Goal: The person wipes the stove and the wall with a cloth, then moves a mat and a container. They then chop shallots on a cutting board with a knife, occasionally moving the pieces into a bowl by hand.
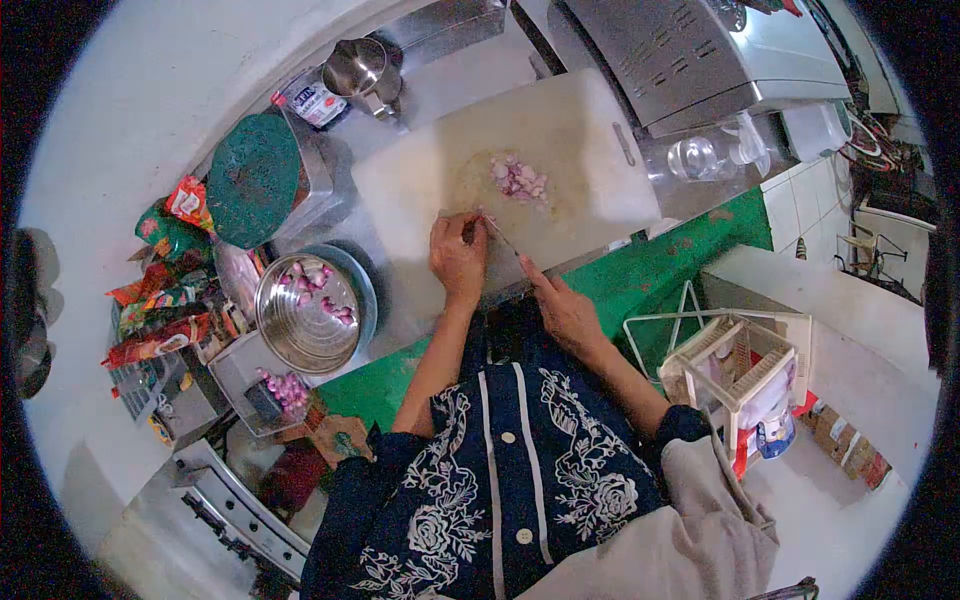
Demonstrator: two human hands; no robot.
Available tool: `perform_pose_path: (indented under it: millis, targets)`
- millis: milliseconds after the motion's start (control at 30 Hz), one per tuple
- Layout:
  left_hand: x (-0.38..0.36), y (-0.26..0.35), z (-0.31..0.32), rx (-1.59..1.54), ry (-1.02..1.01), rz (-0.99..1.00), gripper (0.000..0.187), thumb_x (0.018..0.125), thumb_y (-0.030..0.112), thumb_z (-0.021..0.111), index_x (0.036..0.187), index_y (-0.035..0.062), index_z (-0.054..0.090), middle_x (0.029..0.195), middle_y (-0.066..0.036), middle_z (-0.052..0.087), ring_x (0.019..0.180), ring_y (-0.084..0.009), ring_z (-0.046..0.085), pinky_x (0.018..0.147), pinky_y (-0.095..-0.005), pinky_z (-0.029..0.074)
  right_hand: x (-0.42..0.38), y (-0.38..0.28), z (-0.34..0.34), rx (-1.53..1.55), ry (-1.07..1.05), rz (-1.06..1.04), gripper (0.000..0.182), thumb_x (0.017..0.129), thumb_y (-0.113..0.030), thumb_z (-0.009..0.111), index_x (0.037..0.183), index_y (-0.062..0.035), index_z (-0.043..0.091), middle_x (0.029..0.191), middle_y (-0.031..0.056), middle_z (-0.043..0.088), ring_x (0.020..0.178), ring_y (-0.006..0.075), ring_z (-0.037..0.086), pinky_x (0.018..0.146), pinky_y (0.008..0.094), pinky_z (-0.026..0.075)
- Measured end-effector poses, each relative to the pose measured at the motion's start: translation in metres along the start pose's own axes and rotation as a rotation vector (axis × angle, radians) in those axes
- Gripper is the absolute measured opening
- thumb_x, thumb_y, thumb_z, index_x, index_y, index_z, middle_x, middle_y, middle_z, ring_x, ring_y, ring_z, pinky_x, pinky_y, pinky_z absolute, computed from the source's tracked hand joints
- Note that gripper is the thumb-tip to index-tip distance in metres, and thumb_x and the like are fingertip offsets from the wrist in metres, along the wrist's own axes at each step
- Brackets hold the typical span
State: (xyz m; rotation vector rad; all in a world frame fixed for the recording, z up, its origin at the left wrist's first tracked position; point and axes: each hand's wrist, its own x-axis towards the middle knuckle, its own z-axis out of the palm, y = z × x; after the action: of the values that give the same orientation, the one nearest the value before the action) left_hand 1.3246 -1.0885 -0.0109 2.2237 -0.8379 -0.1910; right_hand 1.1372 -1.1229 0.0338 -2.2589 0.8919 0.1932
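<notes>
In the head view a white cutting board point(590, 110) lies on the metal counter, with a heap of chopped shallots point(518, 180) near its middle. My left hand point(458, 258) is closed at the board's near edge, its fingertips pinching a small purplish shallot piece, mostly hidden by the fingers. In my right hand point(570, 315) is a knife point(503, 237), gripped by the handle, its thin blade pointing up-left to the left fingertips. Left of the board stands a steel bowl point(300, 335) with several peeled shallots in it.
A clear container point(240, 365) of small shallots sits below the bowl. Left are a green round board point(253, 180) and food packets point(165, 335). A steel jug point(357, 72) and a labelled container point(312, 102) stand behind; a metal appliance point(660, 60) borders the board's far right.
</notes>
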Motion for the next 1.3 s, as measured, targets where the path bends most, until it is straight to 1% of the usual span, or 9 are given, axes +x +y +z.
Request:
perform_pose_path:
  millis: [167,267,467,567,667,867,1167,1267,1300]
  targets:
    - [0.002,0.006,-0.005,-0.002,-0.043,-0.041,0.013,0.077,0.016,0.067,0.089,0.0101,0.067,0.085,-0.008,0.060,0.084,-0.0283,0.058,0.073,-0.0392,0.047,0.001,0.003,0.005,-0.010,0.070,-0.064,0.067,0.089,-0.011,0.042,0.148,-0.0303,0.015,0.096,0.0218,0.059,0.070,0.0424,0.061,0.065,0.0499,0.053]
    - [0.001,0.006,-0.004,0.008,-0.009,-0.004,0.012,0.077,0.017,0.067,0.087,0.0104,0.067,0.085,-0.007,0.061,0.085,-0.0277,0.058,0.073,-0.0392,0.048,0.003,0.003,0.003,-0.009,-0.036,0.007,0.068,0.089,-0.010,0.042,0.148,-0.0296,0.014,0.096,0.0219,0.059,0.071,0.0429,0.061,0.067,0.0507,0.053]
    - [0.001,0.004,-0.001,0.020,0.007,-0.009,0.011,0.077,0.018,0.068,0.086,0.0109,0.067,0.086,-0.007,0.061,0.085,-0.0281,0.059,0.074,-0.0395,0.048,0.004,0.004,0.001,0.007,0.067,-0.034,0.069,0.089,-0.009,0.042,0.149,-0.0281,0.013,0.104,0.0247,0.058,0.080,0.0445,0.062,0.072,0.0521,0.052]
    - [0.001,0.000,0.003,0.069,0.062,0.062,0.012,0.077,0.018,0.068,0.086,0.0109,0.067,0.086,-0.008,0.061,0.084,-0.0285,0.059,0.074,-0.0399,0.048,0.005,0.000,-0.005,0.033,-0.031,0.034,0.069,0.089,-0.010,0.042,0.149,-0.0284,0.012,0.105,0.0260,0.057,0.080,0.0454,0.061,0.076,0.0535,0.051]
    - [0.002,0.007,-0.004,0.048,0.021,0.017,0.011,0.077,0.018,0.068,0.085,0.0108,0.067,0.085,-0.008,0.061,0.083,-0.0283,0.059,0.073,-0.0402,0.047,0.003,0.004,-0.001,0.004,0.078,-0.039,0.062,0.091,-0.010,0.047,0.146,-0.0265,0.024,0.102,0.0212,0.060,0.078,0.0431,0.060,0.065,0.0498,0.051]
    - [0.002,0.004,-0.002,0.023,-0.009,-0.018,0.012,0.077,0.019,0.069,0.087,0.0119,0.067,0.083,-0.007,0.061,0.081,-0.0280,0.059,0.070,-0.0404,0.047,0.002,0.004,0.001,-0.006,0.029,0.033,0.063,0.091,-0.011,0.048,0.146,-0.0268,0.024,0.093,0.0206,0.059,0.072,0.0422,0.060,0.061,0.0488,0.051]
    - [0.003,0.007,-0.004,0.017,-0.006,0.024,0.014,0.077,0.021,0.070,0.088,0.0128,0.066,0.084,-0.006,0.060,0.083,-0.0270,0.059,0.071,-0.0402,0.048,0.002,0.005,0.005,0.003,0.138,-0.055,0.067,0.088,-0.009,0.050,0.147,-0.0267,0.024,0.095,0.0194,0.059,0.069,0.0415,0.060,0.061,0.0503,0.051]
    - [0.004,0.007,-0.003,0.037,-0.064,-0.032,0.016,0.076,0.021,0.070,0.088,0.0118,0.065,0.085,-0.006,0.060,0.084,-0.0272,0.058,0.072,-0.0402,0.048,0.006,0.002,-0.002,-0.036,-0.115,0.059,0.070,0.088,-0.009,0.043,0.149,-0.0293,0.014,0.110,0.0265,0.056,0.079,0.0445,0.062,0.065,0.0531,0.052]
    - [0.004,0.007,-0.003,0.044,-0.045,-0.015,0.016,0.076,0.020,0.070,0.088,0.0116,0.065,0.085,-0.007,0.060,0.083,-0.0273,0.058,0.072,-0.0402,0.048,0.009,0.002,0.000,-0.035,-0.088,0.050,0.071,0.088,-0.009,0.043,0.149,-0.0297,0.014,0.110,0.0267,0.056,0.080,0.0447,0.062,0.066,0.0533,0.052]
